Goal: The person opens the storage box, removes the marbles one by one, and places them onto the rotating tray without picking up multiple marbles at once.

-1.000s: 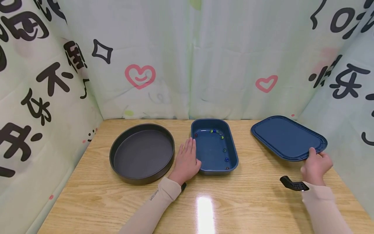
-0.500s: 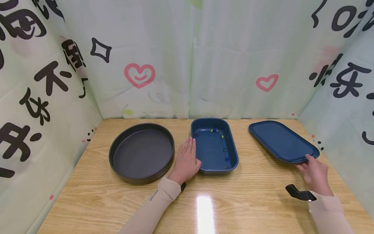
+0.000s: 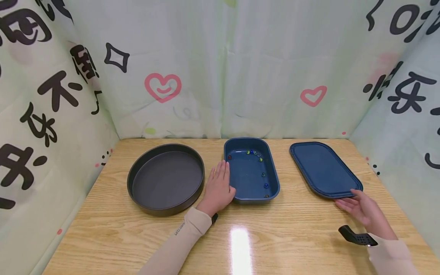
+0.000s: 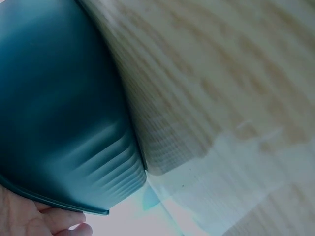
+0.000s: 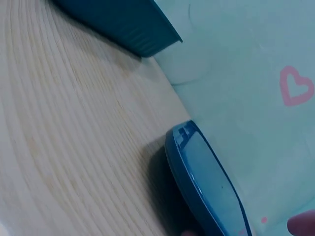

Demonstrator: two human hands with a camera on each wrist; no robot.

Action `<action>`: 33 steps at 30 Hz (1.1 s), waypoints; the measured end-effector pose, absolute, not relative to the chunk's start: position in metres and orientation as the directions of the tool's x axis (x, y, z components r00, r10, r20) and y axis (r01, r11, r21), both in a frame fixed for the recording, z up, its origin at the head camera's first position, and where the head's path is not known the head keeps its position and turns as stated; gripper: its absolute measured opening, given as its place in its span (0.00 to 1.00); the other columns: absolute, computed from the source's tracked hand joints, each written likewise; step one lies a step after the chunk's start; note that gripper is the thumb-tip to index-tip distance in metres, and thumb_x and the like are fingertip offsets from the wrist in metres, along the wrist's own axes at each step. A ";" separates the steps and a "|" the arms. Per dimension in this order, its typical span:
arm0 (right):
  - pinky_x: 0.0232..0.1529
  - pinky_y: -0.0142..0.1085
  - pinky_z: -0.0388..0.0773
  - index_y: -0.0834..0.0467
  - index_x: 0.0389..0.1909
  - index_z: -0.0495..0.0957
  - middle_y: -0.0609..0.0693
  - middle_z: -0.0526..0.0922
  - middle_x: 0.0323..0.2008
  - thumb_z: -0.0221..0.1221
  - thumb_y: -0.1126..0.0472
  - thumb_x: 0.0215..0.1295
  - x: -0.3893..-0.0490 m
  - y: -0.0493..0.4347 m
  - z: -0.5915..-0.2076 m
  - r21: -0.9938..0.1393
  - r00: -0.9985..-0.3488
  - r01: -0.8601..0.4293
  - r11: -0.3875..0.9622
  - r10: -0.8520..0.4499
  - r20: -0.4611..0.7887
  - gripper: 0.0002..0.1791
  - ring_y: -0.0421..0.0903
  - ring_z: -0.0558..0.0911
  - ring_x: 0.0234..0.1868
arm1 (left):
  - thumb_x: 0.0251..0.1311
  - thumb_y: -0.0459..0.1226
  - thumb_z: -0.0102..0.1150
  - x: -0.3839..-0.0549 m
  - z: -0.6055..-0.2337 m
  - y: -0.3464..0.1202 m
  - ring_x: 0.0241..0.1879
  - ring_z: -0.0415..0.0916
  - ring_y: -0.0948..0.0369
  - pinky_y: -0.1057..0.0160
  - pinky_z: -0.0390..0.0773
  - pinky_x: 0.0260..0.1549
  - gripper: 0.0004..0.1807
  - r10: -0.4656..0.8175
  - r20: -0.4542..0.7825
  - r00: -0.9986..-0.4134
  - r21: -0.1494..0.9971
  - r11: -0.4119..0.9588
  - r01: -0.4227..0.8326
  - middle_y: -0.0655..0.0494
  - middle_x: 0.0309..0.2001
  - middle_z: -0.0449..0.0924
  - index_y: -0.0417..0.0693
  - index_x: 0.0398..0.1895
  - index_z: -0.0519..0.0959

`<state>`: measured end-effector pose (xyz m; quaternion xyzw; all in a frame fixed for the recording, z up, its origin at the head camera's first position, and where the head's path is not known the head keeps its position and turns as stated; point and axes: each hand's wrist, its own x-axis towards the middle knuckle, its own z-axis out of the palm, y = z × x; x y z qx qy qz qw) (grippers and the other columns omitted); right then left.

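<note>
A deep blue rectangular container [image 3: 245, 183] with several glass marbles [image 3: 261, 159] inside stands mid-table. My left hand [image 3: 218, 189] lies along its left rim, fingers straight and together; the left wrist view shows those fingers [image 4: 61, 219] at the edge of the container wall [image 4: 64, 123]. Off to the right, my right hand [image 3: 366, 212] holds the near right corner of a flat blue lid [image 3: 324, 168], thumb on top and fingers at the underside. The lid [image 5: 206, 182] appears low over the table, with a dark shadow beside it in the right wrist view.
To the left of the container stands a round dark grey pan [image 3: 168, 175]. A pale printed curtain [image 3: 223, 76] closes off the back and both sides of the wooden table [image 3: 275, 236]. Light glares off the tabletop near the front.
My right hand has shifted toward me and slightly left, bringing the lid's near corner inward and lower, so the lid has turned. My left hand and the container have stayed in place.
</note>
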<state>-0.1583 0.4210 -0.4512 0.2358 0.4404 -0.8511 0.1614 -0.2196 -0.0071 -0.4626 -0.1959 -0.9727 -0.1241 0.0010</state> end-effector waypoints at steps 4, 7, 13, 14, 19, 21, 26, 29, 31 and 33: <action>0.53 0.38 0.78 0.49 0.62 0.04 0.57 0.72 0.38 0.33 0.51 0.75 -0.157 0.412 -0.449 -0.676 -0.835 0.498 -0.543 -0.089 -0.543 0.43 0.46 0.83 0.34 | 0.64 0.43 0.41 -0.220 -0.462 -0.008 0.75 0.39 0.51 0.51 0.44 0.72 0.38 0.380 0.051 -0.924 0.241 0.893 0.381 0.44 0.75 0.41 0.37 0.73 0.44; 0.56 0.38 0.76 0.52 0.61 0.03 0.64 0.63 0.47 0.32 0.51 0.75 -0.157 0.406 -0.446 -0.684 -0.834 0.506 -0.525 -0.097 -0.543 0.43 0.46 0.83 0.35 | 0.64 0.43 0.41 -0.221 -0.462 -0.009 0.75 0.38 0.52 0.51 0.44 0.72 0.38 0.379 0.050 -0.924 0.235 0.895 0.380 0.45 0.75 0.41 0.37 0.73 0.44; 0.57 0.37 0.75 0.53 0.61 0.03 0.66 0.64 0.49 0.33 0.51 0.75 -0.155 0.398 -0.445 -0.700 -0.837 0.513 -0.497 -0.106 -0.537 0.44 0.45 0.83 0.36 | 0.64 0.44 0.40 -0.221 -0.462 -0.010 0.76 0.36 0.53 0.51 0.42 0.73 0.38 0.374 0.036 -0.927 0.225 0.900 0.372 0.46 0.76 0.39 0.38 0.74 0.42; 0.57 0.37 0.75 0.54 0.61 0.03 0.67 0.63 0.50 0.33 0.51 0.75 -0.155 0.396 -0.444 -0.710 -0.839 0.512 -0.483 -0.103 -0.535 0.44 0.44 0.83 0.36 | 0.64 0.44 0.40 -0.221 -0.462 -0.010 0.76 0.35 0.53 0.51 0.42 0.73 0.38 0.374 0.035 -0.927 0.228 0.900 0.371 0.46 0.76 0.39 0.39 0.74 0.42; 0.52 0.35 0.78 0.55 0.65 0.08 0.58 0.71 0.42 0.32 0.51 0.75 -0.153 0.390 -0.439 -0.759 -0.845 0.510 -0.404 -0.071 -0.530 0.41 0.41 0.82 0.36 | 0.64 0.43 0.39 -0.221 -0.462 -0.011 0.76 0.35 0.54 0.52 0.41 0.73 0.38 0.372 0.031 -0.928 0.241 0.898 0.369 0.47 0.76 0.39 0.39 0.74 0.42; 0.50 0.35 0.79 0.54 0.67 0.21 0.52 0.75 0.36 0.32 0.51 0.75 -0.152 0.388 -0.438 -0.771 -0.849 0.505 -0.388 -0.063 -0.524 0.34 0.40 0.82 0.36 | 0.64 0.43 0.39 -0.221 -0.461 -0.011 0.76 0.35 0.53 0.52 0.41 0.73 0.38 0.372 0.031 -0.928 0.243 0.898 0.368 0.47 0.76 0.39 0.39 0.74 0.42; 0.48 0.33 0.79 0.57 0.58 0.37 0.62 0.75 0.41 0.33 0.51 0.75 -0.151 0.384 -0.438 -0.829 -0.872 0.481 -0.284 -0.054 -0.487 0.22 0.37 0.82 0.37 | 0.64 0.43 0.40 -0.220 -0.462 -0.011 0.76 0.35 0.53 0.52 0.41 0.73 0.38 0.373 0.040 -0.927 0.243 0.896 0.371 0.46 0.76 0.40 0.39 0.74 0.42; 0.48 0.30 0.78 0.62 0.66 0.17 0.87 0.44 0.61 0.31 0.49 0.75 -0.152 0.380 -0.437 -0.855 -0.880 0.474 -0.210 -0.085 -0.467 0.38 0.33 0.81 0.37 | 0.64 0.43 0.40 -0.220 -0.463 -0.011 0.76 0.36 0.53 0.51 0.41 0.73 0.38 0.375 0.044 -0.926 0.240 0.896 0.375 0.46 0.76 0.40 0.39 0.74 0.42; 0.48 0.28 0.77 0.62 0.62 0.04 0.77 0.18 0.66 0.29 0.48 0.74 -0.154 0.376 -0.436 -0.865 -0.882 0.470 -0.175 -0.121 -0.455 0.43 0.30 0.79 0.38 | 0.64 0.43 0.40 -0.219 -0.463 -0.011 0.76 0.36 0.52 0.51 0.41 0.73 0.38 0.376 0.045 -0.925 0.237 0.896 0.376 0.46 0.76 0.40 0.39 0.74 0.42; 0.48 0.26 0.76 0.63 0.59 0.02 0.69 0.11 0.65 0.29 0.48 0.74 -0.155 0.371 -0.434 -0.874 -0.885 0.462 -0.152 -0.149 -0.441 0.44 0.28 0.78 0.38 | 0.64 0.43 0.39 -0.219 -0.464 -0.010 0.76 0.36 0.52 0.51 0.42 0.73 0.38 0.375 0.043 -0.926 0.232 0.898 0.374 0.46 0.76 0.40 0.39 0.74 0.42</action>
